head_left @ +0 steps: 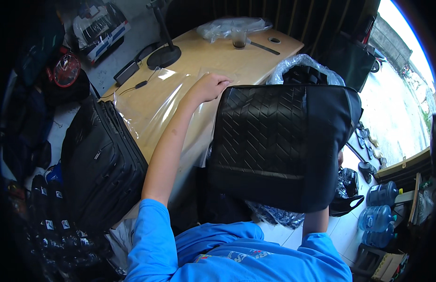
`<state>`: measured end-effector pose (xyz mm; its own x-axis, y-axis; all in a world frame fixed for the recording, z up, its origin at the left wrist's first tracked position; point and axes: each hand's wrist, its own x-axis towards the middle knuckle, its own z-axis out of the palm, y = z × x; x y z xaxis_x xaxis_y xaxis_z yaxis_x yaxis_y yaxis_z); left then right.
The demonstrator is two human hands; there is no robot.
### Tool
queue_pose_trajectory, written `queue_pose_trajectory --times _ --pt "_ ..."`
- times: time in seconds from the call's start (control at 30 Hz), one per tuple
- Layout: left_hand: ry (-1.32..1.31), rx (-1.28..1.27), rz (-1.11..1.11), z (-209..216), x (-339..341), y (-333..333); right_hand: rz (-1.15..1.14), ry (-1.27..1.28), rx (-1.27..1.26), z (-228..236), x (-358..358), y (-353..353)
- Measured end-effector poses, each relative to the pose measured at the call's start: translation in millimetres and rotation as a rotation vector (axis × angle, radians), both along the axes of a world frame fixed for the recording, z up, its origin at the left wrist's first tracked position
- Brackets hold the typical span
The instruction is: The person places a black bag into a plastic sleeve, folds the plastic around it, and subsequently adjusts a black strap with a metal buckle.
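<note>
Steady the black bag [269, 136] at three o'clock with the right hand [340, 158], its grip too hidden to tell, while the left hand [211, 87], curled at twelve o'clock, apparently pinching the clear plastic [154, 103], should hold that edge gently taut.

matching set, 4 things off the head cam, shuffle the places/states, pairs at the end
Things
1 Patterned bag
2 Glass
3 Water jugs
4 Clear plastic

Places and states
A Spread over the wooden table, catching glare
B Blue-tinted, grouped at the picture's lower right
C Black, tipped up beside the left hand
D Standing toward the far side, dark liquid in the bottom

Pairs: 1-C, 2-D, 3-B, 4-A
</note>
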<state>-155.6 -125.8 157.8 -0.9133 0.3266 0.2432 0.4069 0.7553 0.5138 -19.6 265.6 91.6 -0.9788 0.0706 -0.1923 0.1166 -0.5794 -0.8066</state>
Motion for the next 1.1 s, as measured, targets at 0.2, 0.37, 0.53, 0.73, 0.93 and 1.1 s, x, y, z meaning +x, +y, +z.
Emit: queue_pose_trajectory --times 0.2,0.37,0.53,0.73,0.93,1.1 --pt "-0.368 0.037 -0.015 -1.2 -2.4 -4.9 0.019 -0.001 0.014 3.2 2.4 -2.9" --pt "-0.284 -0.041 -0.142 -7.6 3.7 5.3 0.018 0.000 0.028 6.2 -0.6 0.5" --pt "-0.242 -0.202 -0.054 -13.6 15.3 -3.2 0.041 -0.003 0.035 4.0 -1.4 -4.7" --pt "-0.161 -0.237 0.044 -25.9 26.4 7.1 0.033 -0.007 0.065 5.9 4.1 0.3" --pt "-0.072 -0.037 0.056 -29.8 32.5 6.1 0.035 -0.023 0.073 5.6 5.6 1.7" --pt "-0.067 0.323 0.080 -22.8 53.0 -7.9 0.059 -0.023 0.050 3.6 6.2 -5.2"
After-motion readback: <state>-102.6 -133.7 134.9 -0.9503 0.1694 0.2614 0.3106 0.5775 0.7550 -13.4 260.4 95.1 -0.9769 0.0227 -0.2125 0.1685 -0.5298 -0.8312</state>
